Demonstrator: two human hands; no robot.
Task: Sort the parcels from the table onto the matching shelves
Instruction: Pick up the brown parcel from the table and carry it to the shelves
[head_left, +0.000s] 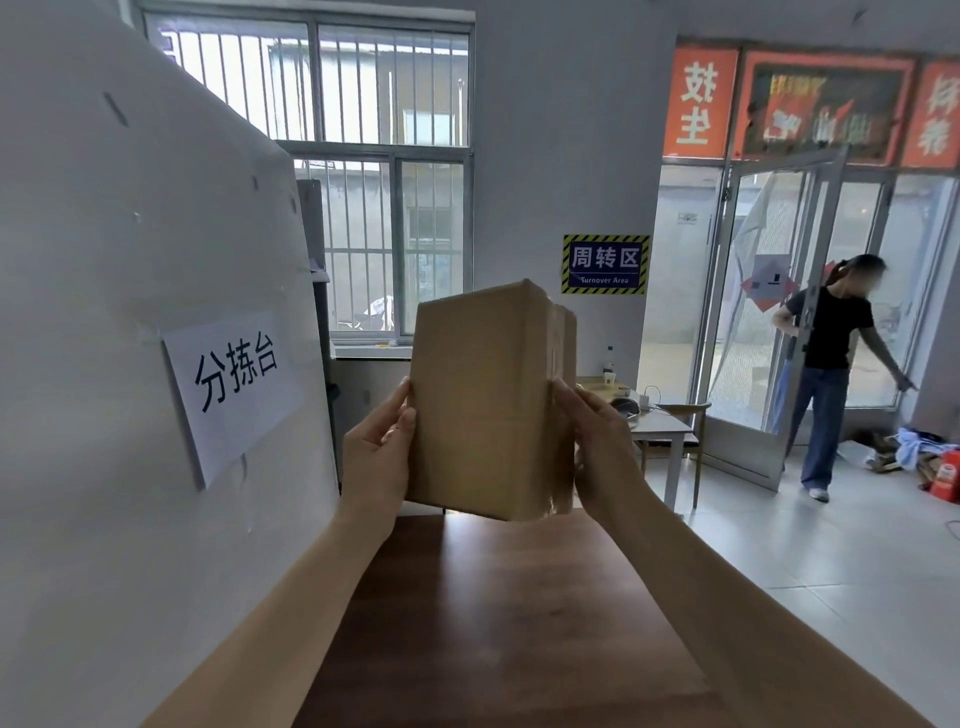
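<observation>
So the box (483, 400) is up above the far end of the table (498, 613), left hand (376, 457) on its left side, right hand (605, 447) on its right. Big panel (130, 312) stands left of the table with a paper sign (234, 384) stuck on it. Window (384, 171) is behind the box, a desk (660, 423) back right, and a person (831, 364) by the door (769, 322) far right.

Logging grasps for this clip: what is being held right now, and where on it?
A cardboard parcel, gripped at its lower side edges: left hand on its left side, right hand on its right.
</observation>
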